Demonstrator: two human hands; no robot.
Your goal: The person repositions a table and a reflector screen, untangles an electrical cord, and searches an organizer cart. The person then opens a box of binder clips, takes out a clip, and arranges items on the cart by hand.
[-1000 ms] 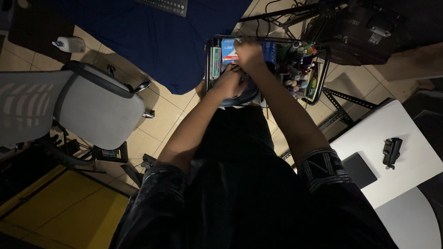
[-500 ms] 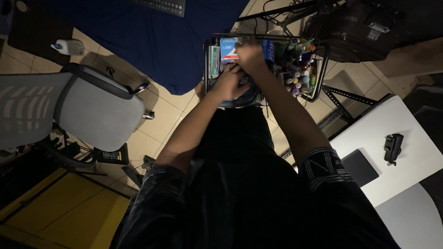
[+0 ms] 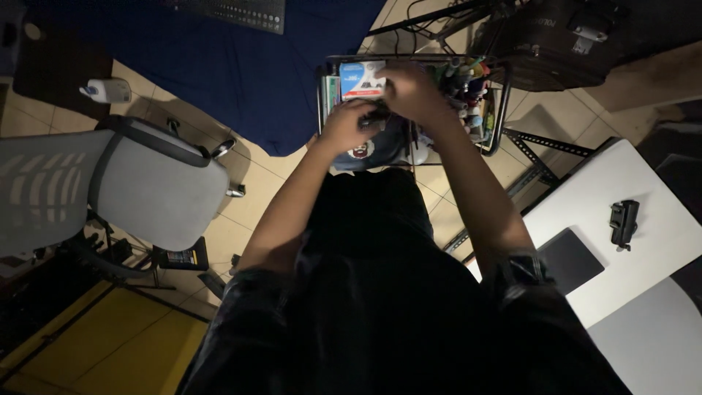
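Both arms reach forward into a black wire basket (image 3: 502,110) on a cart. My left hand (image 3: 346,124) and my right hand (image 3: 414,93) meet over its middle, fingers curled on a small dark object (image 3: 376,115) between them; its shape is unclear in the dim light. A blue and white box (image 3: 361,79) stands in the basket just above my left hand. Several markers and small bottles (image 3: 472,93) are packed upright to the right of my right hand. A round dark blue thing with a badge (image 3: 363,152) lies below the hands.
A grey office chair (image 3: 146,183) stands at the left, with a blue cloth (image 3: 241,66), a keyboard (image 3: 234,10) and a white bottle (image 3: 106,90) behind it. A white table (image 3: 643,249) at the right bears a dark pad (image 3: 570,260) and a small black device (image 3: 623,222). A black bag (image 3: 563,36) sits top right.
My right hand has drawn back from beside the blue box toward my left hand, and the two now meet over the basket's middle. The view has shifted slightly.
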